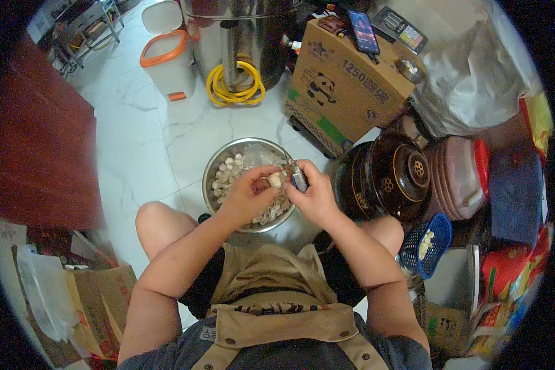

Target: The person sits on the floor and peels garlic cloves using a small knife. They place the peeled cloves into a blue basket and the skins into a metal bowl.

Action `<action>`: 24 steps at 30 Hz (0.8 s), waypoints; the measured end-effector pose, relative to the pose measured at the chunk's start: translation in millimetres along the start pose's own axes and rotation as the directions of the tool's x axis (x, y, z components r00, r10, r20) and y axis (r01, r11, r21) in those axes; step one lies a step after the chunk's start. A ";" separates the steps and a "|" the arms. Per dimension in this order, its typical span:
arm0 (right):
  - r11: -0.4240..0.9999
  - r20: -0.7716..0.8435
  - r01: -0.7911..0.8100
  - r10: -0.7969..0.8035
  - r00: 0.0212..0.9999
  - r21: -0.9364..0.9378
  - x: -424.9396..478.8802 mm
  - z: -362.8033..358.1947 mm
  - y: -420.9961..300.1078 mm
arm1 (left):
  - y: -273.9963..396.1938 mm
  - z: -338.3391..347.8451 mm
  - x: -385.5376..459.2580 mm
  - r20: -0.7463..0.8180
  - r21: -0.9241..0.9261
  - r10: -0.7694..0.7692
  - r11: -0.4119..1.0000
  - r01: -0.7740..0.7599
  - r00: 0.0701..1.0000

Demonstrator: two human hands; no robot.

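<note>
Above a round stainless steel bowl (207, 202), my left hand (244, 196) pinches a pale garlic bulb (276, 178) between thumb and fingers. My right hand (318, 196) is closed around the metallic handle of a small knife (299, 177), its thin blade pointing up and away from me. The right thumb lies close to the garlic; whether it touches is hard to tell. Whole garlic bulbs (223, 178) fill the bowl's left side, and papery garlic skins (274, 213) lie at the near right. Clear plastic film (260, 155) sits at the far side, partly behind my fingers.
At right stand dark lidded glazed jars (379, 175) and a blue plastic basket (437, 264) holding peeled garlic cloves (427, 245). A cardboard carton (347, 88) carries a phone (364, 32). Ahead are a coiled yellow hose (217, 90) and an orange-rimmed bin (171, 76).
</note>
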State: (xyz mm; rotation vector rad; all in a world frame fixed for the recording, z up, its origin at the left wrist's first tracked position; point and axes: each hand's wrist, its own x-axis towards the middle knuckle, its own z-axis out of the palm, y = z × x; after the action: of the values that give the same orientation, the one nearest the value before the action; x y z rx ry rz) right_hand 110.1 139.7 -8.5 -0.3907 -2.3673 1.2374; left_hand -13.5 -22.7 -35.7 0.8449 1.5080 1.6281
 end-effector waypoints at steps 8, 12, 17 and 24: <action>0.997 0.036 -0.071 0.073 0.997 -0.033 1.7 -10.7 -7.3 | 5.8 -6.6 7.5 -0.029 -0.288 -0.070 0.956 0.059 0.997; 0.975 0.182 0.148 -0.117 0.976 -0.167 -12.0 -13.2 -24.7 | 11.1 -8.1 9.0 -0.103 -0.494 -0.050 0.870 -0.008 0.993; 0.952 0.195 0.179 -0.132 0.972 -0.248 -15.4 -11.1 -33.2 | 15.6 -10.5 8.4 -0.106 -0.491 -0.072 0.871 0.011 0.992; 0.938 0.199 0.225 -0.175 0.964 -0.263 -13.6 -12.2 -32.9 | 7.5 -11.7 8.2 -0.093 -0.557 -0.049 0.831 -0.012 0.994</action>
State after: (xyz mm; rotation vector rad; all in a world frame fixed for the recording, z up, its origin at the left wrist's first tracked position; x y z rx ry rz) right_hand 126.5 123.9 21.4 -0.1253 -2.6655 0.8715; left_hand -28.3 -21.7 -29.5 0.4187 0.9989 1.9772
